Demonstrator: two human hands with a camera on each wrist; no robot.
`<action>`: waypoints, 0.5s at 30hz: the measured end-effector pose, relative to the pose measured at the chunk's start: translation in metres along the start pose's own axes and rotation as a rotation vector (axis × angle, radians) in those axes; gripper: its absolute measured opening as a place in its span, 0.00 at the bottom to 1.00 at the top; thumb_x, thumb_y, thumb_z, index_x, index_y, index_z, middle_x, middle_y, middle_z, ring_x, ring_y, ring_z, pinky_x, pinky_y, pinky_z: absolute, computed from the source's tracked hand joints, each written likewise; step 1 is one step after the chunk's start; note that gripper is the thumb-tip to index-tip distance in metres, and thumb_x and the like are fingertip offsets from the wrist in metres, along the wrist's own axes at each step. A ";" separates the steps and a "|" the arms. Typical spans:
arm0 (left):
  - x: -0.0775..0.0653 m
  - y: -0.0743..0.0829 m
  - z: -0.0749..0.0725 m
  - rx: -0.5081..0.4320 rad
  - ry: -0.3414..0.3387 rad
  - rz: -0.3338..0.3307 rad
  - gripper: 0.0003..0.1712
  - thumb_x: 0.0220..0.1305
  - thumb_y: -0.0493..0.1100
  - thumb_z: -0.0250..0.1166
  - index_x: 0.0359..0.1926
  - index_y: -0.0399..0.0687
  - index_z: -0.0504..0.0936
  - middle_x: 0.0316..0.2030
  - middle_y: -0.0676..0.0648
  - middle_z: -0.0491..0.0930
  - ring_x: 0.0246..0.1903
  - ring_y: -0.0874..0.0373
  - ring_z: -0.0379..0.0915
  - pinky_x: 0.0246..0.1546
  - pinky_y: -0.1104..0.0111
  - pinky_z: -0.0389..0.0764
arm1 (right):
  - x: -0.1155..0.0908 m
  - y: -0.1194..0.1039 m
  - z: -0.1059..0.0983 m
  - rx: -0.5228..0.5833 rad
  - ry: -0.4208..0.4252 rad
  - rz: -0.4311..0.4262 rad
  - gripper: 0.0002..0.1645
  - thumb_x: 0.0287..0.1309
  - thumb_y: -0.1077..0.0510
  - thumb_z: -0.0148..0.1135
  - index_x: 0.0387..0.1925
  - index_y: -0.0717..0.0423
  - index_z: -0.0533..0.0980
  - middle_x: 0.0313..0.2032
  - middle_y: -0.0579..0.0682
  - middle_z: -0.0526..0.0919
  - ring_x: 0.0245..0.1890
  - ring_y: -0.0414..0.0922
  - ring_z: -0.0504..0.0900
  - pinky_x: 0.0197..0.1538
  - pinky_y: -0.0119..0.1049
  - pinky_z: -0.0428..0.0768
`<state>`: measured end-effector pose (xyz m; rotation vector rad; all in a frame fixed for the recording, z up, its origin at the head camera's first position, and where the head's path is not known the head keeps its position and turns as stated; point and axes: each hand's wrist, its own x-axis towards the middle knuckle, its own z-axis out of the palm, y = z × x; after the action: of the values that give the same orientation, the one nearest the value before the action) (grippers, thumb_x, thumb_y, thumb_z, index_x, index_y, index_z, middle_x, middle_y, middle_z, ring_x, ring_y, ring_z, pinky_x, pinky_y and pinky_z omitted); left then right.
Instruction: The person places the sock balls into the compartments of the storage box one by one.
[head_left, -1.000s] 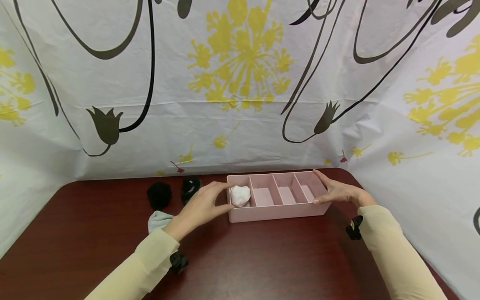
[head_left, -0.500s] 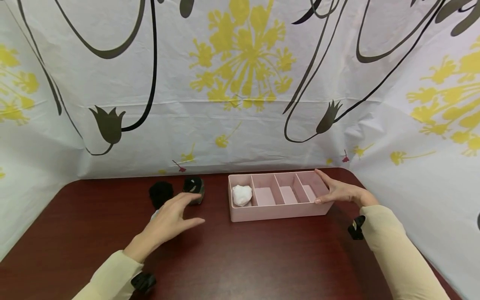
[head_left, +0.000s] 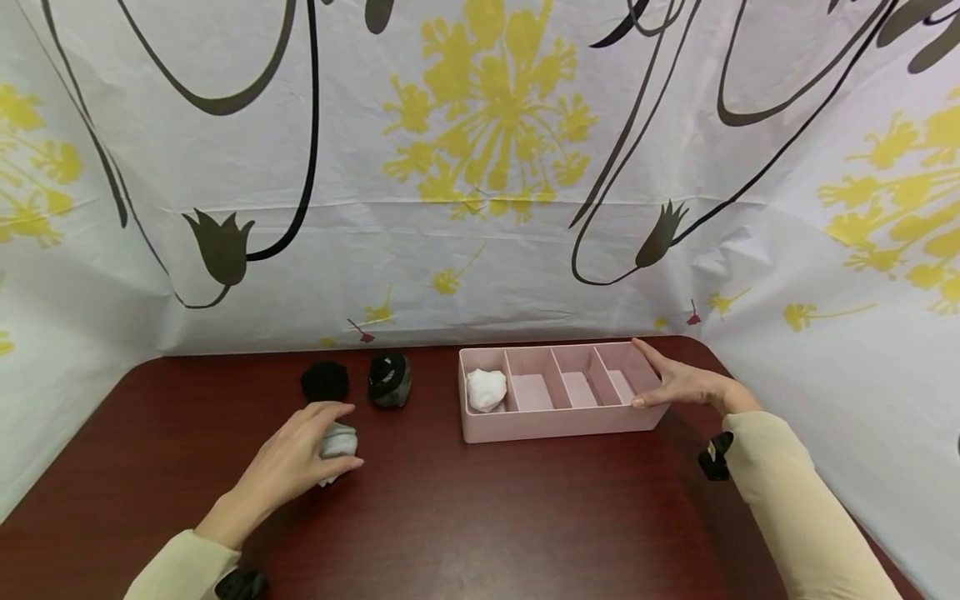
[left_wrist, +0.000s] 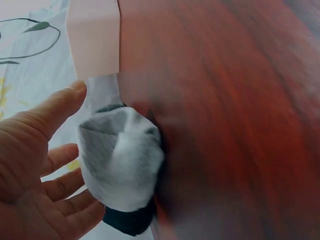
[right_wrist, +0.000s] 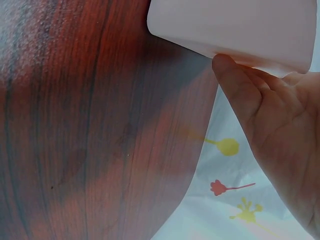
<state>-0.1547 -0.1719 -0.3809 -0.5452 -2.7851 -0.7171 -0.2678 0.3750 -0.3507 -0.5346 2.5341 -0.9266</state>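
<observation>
My left hand [head_left: 291, 454] reaches over a rolled grey sock [head_left: 339, 443], thumb and fingers spread on either side of it. In the left wrist view the grey sock [left_wrist: 122, 160] shows a folded, bunched top, and the fingers are straight to loosely bent beside it. At its right end, my right hand [head_left: 690, 387] grips a pink divided box [head_left: 562, 425], thumb at the front wall and fingers over the far corner. A white rolled sock [head_left: 486, 390] lies in the box's leftmost compartment; the other compartments hold nothing.
Behind the left hand lie a black rolled sock [head_left: 325, 382] and a black-and-grey rolled sock [head_left: 389, 381]. The dark wooden table [head_left: 480, 517] ends at a white patterned cloth [head_left: 337, 275] that hangs behind and at the sides.
My left hand has left the box's left end and moved left and toward me to the grey sock. My right hand stays on the box.
</observation>
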 end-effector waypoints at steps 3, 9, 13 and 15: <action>-0.002 -0.004 0.000 0.010 -0.026 -0.026 0.40 0.44 0.52 0.75 0.59 0.43 0.73 0.56 0.41 0.72 0.51 0.44 0.69 0.41 0.52 0.76 | -0.001 0.000 0.000 0.007 -0.001 0.006 0.68 0.46 0.56 0.71 0.72 0.60 0.31 0.70 0.70 0.30 0.69 0.69 0.35 0.62 0.69 0.46; -0.003 -0.011 0.004 0.017 -0.062 -0.057 0.44 0.43 0.52 0.76 0.61 0.42 0.71 0.58 0.37 0.69 0.54 0.39 0.66 0.42 0.47 0.74 | -0.001 0.001 0.001 0.009 -0.002 0.003 0.68 0.46 0.56 0.71 0.72 0.61 0.31 0.70 0.70 0.30 0.68 0.69 0.35 0.62 0.69 0.46; -0.004 -0.014 0.007 0.028 -0.073 -0.059 0.45 0.41 0.51 0.77 0.60 0.41 0.71 0.57 0.36 0.69 0.52 0.37 0.68 0.41 0.46 0.75 | 0.000 0.001 0.000 0.005 0.001 0.001 0.68 0.46 0.56 0.71 0.72 0.61 0.31 0.70 0.70 0.30 0.69 0.69 0.35 0.62 0.69 0.46; -0.005 -0.015 0.008 0.033 -0.080 -0.062 0.45 0.41 0.50 0.77 0.60 0.40 0.71 0.56 0.36 0.70 0.52 0.37 0.68 0.41 0.45 0.75 | 0.000 0.001 0.000 0.004 0.001 0.001 0.68 0.46 0.56 0.71 0.72 0.60 0.30 0.70 0.69 0.30 0.69 0.69 0.35 0.62 0.69 0.46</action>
<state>-0.1574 -0.1817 -0.3959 -0.4943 -2.8939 -0.6741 -0.2681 0.3755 -0.3513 -0.5317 2.5325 -0.9314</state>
